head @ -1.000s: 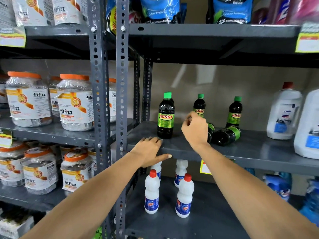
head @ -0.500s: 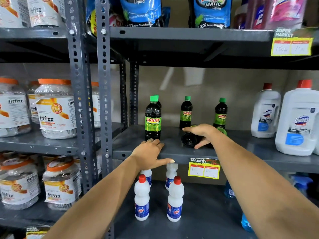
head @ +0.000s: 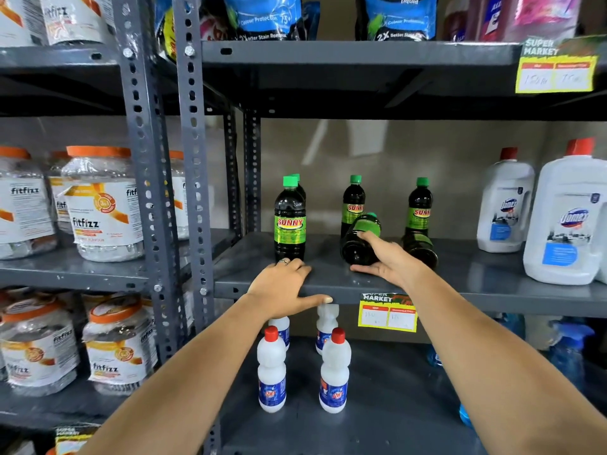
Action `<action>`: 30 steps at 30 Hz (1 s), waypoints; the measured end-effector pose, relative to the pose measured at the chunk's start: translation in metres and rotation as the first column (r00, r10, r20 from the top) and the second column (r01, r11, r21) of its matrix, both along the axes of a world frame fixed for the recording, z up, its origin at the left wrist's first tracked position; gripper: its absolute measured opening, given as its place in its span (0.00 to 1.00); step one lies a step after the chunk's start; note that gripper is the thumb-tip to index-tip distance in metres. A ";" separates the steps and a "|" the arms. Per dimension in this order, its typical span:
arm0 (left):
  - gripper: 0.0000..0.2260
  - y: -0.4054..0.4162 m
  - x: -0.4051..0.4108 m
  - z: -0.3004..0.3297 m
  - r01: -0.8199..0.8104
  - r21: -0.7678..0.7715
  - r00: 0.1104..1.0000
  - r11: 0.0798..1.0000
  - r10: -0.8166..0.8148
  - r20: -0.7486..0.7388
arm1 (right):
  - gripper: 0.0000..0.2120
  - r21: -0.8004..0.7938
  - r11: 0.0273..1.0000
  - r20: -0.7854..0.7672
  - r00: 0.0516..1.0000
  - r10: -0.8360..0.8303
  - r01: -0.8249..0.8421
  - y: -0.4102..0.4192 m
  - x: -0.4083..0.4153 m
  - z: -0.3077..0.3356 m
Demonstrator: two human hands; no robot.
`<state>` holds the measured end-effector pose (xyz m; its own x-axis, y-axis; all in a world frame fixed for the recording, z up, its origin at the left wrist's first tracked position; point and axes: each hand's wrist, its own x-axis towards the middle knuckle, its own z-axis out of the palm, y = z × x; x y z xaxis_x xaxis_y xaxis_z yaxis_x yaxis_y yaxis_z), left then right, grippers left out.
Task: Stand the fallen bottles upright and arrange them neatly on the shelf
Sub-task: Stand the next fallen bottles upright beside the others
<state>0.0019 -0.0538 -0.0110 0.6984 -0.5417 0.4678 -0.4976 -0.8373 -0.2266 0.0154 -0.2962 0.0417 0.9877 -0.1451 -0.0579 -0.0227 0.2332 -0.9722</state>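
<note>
While left hand (head: 282, 285) rests, right hand (head: 389, 256) apparently grips fallen bottle (head: 359, 239).

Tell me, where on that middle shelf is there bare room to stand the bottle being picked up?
Bare shelf lies between the second fallen bottle and the white jugs. A narrower gap sits between the front upright bottle and the right hand gripping the tilted bottle. The middle is crowded; the left hand covers the front edge.

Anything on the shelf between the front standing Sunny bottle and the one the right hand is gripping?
No: head view shows bare shelf between standing bottle and the bottle in the right hand.
</note>
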 end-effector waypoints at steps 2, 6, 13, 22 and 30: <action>0.44 0.001 0.001 0.000 0.002 -0.007 1.000 1.000 -0.002 -0.007 | 0.24 -0.042 0.998 0.083 0.996 -0.032 0.035 -0.007 0.001 -0.005; 0.45 0.001 0.002 -0.001 0.008 -0.015 1.000 1.000 -0.008 0.000 | 0.27 -0.396 0.899 0.247 0.965 -0.094 0.189 -0.023 0.000 -0.011; 0.43 0.000 0.001 -0.003 0.009 -0.033 1.000 0.999 -0.009 0.000 | 0.35 -0.532 0.840 0.282 0.958 0.058 0.105 -0.026 0.009 -0.019; 0.44 0.000 0.000 -0.003 -0.004 -0.035 1.000 0.999 0.004 0.004 | 0.29 -0.477 0.872 0.214 0.977 -0.007 0.111 -0.031 0.018 -0.018; 0.43 0.000 0.000 -0.003 -0.003 -0.031 1.000 0.999 0.003 0.010 | 0.32 -0.504 0.842 0.254 0.965 -0.069 0.192 -0.029 0.018 -0.019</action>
